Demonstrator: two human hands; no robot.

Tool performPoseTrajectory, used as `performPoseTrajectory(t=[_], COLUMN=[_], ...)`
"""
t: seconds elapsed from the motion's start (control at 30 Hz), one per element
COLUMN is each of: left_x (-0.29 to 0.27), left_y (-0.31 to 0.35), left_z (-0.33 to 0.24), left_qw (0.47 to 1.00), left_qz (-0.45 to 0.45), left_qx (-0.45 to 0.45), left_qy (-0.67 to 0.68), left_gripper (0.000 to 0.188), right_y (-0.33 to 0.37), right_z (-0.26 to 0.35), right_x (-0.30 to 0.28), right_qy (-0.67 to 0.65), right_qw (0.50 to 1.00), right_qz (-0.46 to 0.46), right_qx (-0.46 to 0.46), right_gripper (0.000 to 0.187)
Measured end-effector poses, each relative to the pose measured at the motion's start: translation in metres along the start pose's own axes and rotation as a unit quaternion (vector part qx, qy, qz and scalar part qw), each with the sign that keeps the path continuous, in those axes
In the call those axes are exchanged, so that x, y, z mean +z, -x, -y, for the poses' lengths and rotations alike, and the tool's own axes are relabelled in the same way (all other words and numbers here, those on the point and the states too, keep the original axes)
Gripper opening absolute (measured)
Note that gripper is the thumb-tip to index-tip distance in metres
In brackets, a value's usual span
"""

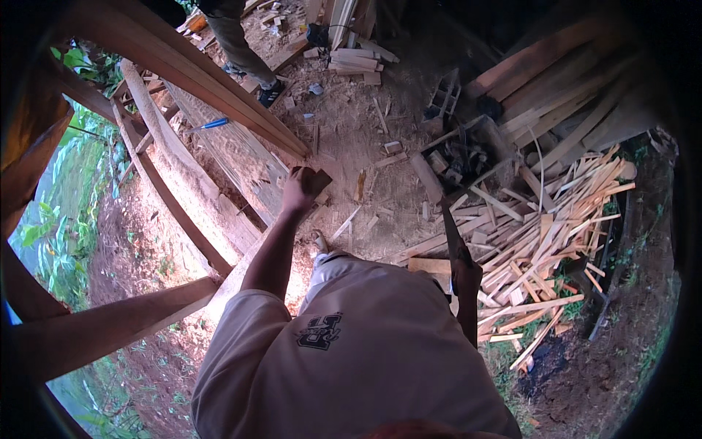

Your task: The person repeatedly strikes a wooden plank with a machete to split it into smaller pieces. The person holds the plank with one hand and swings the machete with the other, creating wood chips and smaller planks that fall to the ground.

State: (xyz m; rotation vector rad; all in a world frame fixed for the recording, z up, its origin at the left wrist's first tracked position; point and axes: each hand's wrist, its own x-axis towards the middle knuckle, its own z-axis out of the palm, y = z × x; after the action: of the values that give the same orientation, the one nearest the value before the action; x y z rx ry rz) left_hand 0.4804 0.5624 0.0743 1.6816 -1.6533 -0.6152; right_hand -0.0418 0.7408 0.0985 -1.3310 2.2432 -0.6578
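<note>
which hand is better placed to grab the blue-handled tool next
Probably the left hand: it is nearer the blue-handled tool, though it holds a wood block. The right hand is farther off and holds a long dark tool.

Offcuts (559,252) right of right hand (466,272)

Daylight pours from nine o'clock, bleaching the foliage (55,212) and glaring near eight; deep shadow fills one o'clock and dims the right hand (466,272) toward four. Fine detail looks soft; black vignetting rings the fisheye view.
</note>
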Motion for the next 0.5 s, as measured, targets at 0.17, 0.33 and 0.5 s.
performPoseTrajectory(t=[0.17,0.33,0.5], left_x=[-0.018,-0.048,-0.074], left_y=[0.013,0.045,0.108], left_z=[0.032,0.016,-0.004], left_qw=[0.984,0.991,0.990], left_qz=[-0.137,-0.127,-0.072], left_qx=[0.048,-0.008,-0.009], left_qy=[0.100,0.028,-0.122], left_gripper=[0.009,0.026,0.046], right_y=[-0.001,0.018,0.019], right_z=[0.020,0.048,0.018], right_x=[-0.007,-0.012,0.004], right_qy=[-0.097,-0.104,-0.064], right_qw=[0.993,0.992,0.992], right_qz=[0.039,0.068,0.104], right_qx=[0.052,0.021,0.032], right_gripper=[0.028,0.030,0.029])
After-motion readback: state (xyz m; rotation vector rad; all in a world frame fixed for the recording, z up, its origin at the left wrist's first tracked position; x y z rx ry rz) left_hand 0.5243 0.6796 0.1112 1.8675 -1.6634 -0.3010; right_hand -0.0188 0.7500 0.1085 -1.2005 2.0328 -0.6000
